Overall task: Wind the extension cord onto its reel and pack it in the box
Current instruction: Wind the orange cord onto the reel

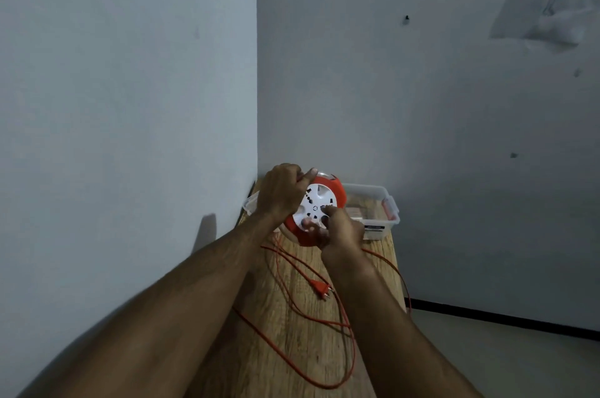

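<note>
A round reel (319, 199) with an orange rim and a white socket face is held above the far end of the wooden table (292, 349). My left hand (281, 191) grips its upper left rim. My right hand (341, 229) holds its lower right edge, with fingers on the white face. The orange cord (352, 352) lies in loose loops across the table, and its orange plug (320, 288) rests near the middle. A clear plastic box (376, 203) stands behind the reel in the corner.
Grey walls close the table in at the left and at the back. The table's right edge drops to a light floor (503, 365) with a black skirting strip. Part of the cord hangs over that right edge.
</note>
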The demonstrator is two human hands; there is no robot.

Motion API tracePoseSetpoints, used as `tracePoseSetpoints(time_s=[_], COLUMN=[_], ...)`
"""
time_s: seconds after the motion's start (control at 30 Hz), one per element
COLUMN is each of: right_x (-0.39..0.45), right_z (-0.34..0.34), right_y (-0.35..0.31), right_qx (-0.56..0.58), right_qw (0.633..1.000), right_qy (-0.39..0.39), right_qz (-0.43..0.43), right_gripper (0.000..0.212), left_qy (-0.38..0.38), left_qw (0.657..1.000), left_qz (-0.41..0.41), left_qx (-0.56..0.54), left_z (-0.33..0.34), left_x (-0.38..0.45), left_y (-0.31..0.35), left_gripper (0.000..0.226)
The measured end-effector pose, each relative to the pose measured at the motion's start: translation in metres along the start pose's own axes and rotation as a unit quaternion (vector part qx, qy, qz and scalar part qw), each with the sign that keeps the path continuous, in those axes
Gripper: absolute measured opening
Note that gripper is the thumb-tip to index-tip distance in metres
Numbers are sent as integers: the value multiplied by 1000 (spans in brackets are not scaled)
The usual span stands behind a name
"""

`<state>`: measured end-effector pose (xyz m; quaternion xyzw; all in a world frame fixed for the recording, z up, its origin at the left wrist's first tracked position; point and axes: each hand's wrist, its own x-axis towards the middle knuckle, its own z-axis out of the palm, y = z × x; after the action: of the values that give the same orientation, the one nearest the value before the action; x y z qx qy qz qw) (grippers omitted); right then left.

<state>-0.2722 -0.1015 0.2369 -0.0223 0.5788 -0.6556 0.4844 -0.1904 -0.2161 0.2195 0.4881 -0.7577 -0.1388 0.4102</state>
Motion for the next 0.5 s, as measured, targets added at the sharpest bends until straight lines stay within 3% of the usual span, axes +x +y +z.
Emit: tracePoseSetpoints(time_s=[0.03,0.1,0.13,0.2,0.37,0.5], right_x=[3,8,11,17,19,28], right_z=[-7,-16,-18,-16,-8,-7], right_y=[7,19,23,26,20,21], right_qx=[-140,-390,-455,-524,-573,-546], right_qw=[980,829,763,705,676,696], right_qy=[29,32,23,19,62,64], right_qz=[-135,-400,-460,-478,-460,-461], right_gripper=[26,39,47,58,63,61], left_qy=[4,1,-6,-19,-28,-26], left_qw=[1000,1000,1000,999,999,999], left_qz=[-9,-19,-21,-14,18,15], left_qx=[-6,-13,-17,-23,-24,-16], left_z=[-1,-1,0,2,7,5], left_x=[1,2,2,2,-5,-5], left_y=[-2,-4,-3,1,13,15], left_gripper=[46,46,46,45,41,43])
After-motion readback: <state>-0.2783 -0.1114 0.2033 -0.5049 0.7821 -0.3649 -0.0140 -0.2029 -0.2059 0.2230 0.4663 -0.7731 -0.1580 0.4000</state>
